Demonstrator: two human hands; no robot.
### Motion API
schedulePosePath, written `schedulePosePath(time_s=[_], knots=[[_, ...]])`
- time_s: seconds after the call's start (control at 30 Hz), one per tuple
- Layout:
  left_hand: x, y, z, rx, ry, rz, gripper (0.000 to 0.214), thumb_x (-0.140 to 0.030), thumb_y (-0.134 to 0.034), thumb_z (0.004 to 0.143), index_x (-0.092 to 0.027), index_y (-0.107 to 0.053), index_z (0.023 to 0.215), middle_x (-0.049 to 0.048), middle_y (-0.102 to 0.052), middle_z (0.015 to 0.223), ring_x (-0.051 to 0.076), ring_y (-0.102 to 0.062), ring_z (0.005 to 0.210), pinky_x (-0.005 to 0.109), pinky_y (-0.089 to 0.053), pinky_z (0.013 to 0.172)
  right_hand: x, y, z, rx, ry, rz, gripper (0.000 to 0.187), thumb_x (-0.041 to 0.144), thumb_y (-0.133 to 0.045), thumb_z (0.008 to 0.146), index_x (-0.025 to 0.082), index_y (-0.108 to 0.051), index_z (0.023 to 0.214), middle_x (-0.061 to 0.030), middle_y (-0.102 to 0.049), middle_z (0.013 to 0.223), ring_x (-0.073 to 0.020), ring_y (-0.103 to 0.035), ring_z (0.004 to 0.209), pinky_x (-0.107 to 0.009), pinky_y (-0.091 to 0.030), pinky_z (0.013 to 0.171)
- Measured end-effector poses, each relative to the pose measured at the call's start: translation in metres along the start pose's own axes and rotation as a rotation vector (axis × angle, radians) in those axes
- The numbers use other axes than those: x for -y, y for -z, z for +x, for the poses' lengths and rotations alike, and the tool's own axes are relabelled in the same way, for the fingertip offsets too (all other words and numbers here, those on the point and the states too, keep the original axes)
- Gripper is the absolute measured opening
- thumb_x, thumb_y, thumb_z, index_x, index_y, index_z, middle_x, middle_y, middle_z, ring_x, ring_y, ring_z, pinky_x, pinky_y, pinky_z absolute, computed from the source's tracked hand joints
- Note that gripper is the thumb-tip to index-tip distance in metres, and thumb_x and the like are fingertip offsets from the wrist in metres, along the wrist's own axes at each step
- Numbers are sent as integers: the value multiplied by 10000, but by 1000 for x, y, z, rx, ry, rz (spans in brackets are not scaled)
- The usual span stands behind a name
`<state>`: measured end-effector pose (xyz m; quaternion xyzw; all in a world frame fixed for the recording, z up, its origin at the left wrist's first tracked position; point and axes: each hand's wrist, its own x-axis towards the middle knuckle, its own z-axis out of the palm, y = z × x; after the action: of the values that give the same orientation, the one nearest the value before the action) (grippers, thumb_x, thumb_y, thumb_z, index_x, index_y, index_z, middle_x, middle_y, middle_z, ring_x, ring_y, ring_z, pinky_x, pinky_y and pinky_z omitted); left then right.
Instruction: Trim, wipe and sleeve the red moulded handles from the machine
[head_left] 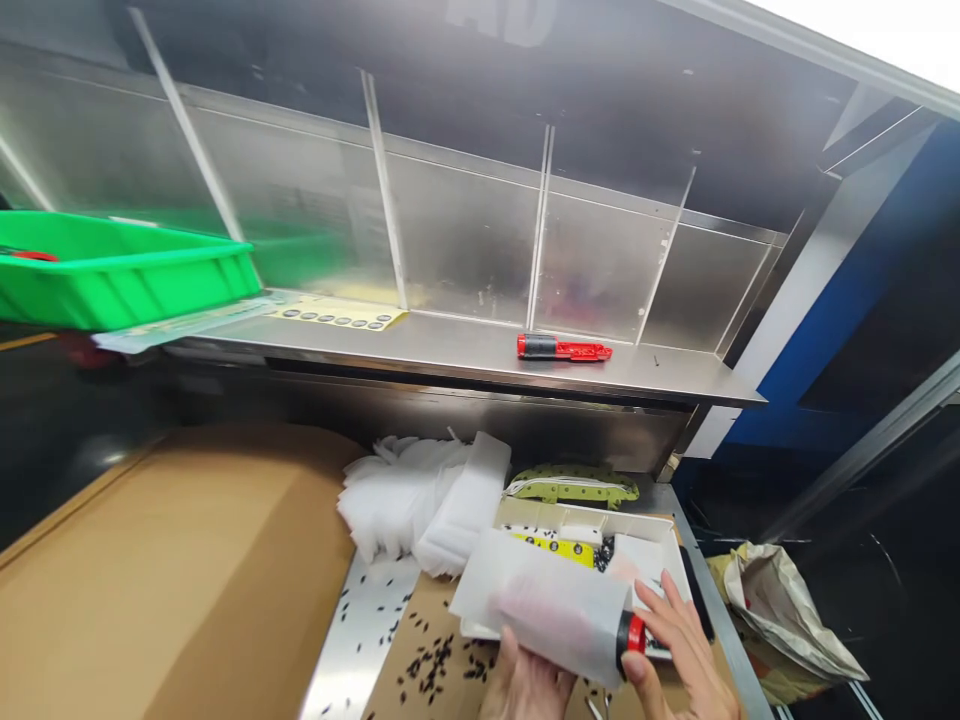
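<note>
A translucent white foam sleeve (544, 605) lies across my left hand (529, 688), whose fingers curl up round it from below. Through the foam shows a reddish shape. Its black-and-red round end (632, 640) sticks out of the sleeve's right opening. My right hand (686, 655) is at this end, with the thumb against its lower edge and the fingers spread along its upper right side. Behind the sleeve sits a white box (600, 515) with yellow label strips and small black pieces. A pile of white foam sleeves (424, 495) lies to the left.
Small black pieces (431, 665) are scattered over the cardboard and metal worktop. A large cardboard box (187, 580) stands at left. On the shelf are a green bin (135, 280), a sticker sheet (337, 313) and a red-and-black tool (562, 348). An open bag (787, 620) stands at right.
</note>
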<state>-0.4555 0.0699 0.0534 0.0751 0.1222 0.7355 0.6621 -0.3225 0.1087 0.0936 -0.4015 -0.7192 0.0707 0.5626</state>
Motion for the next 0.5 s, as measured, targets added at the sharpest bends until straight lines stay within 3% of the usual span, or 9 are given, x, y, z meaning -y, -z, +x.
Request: schedulePosePath(time_s=[0.1, 0.23, 0.37, 0.5], knots=[[-2, -12, 3, -136, -90, -117, 258, -437, -640, 832, -262, -753, 984, 95, -736, 1092, 284, -664, 1043, 353, -550, 849, 4, -11, -6, -1, 89, -46, 292, 483, -534, 912, 228, -670, 960, -86, -734, 1033, -348, -562, 1201, -537, -342, 1045], [3, -35, 2, -364, 114, -232, 253, -234, -508, 934, -129, -726, 1007, 154, -743, 1035, 246, -694, 969, 259, -562, 643, 12, -18, -9, 50, 162, -105, 320, 496, -517, 912, 236, -674, 1015, -76, -714, 1109, -383, -492, 1266, -602, -299, 1047], [10, -43, -2, -441, 235, -270, 271, -230, -490, 947, -82, -711, 995, 157, -758, 961, 238, -714, 899, 367, -574, 817, 8, 2, -8, 123, 62, -87, 513, 532, -253, 978, 267, -632, 1200, -56, -679, 1196, -354, -463, 1300, -608, -271, 1063], [25, -43, -3, -503, 339, -272, 250, -234, -516, 937, -102, -728, 926, 123, -771, 907, 227, -722, 868, 439, -529, 949, -12, 46, -14, 49, -63, -28, 502, 538, -234, 981, 314, -592, 1253, -28, -665, 1222, -328, -463, 1301, -573, -320, 1042]])
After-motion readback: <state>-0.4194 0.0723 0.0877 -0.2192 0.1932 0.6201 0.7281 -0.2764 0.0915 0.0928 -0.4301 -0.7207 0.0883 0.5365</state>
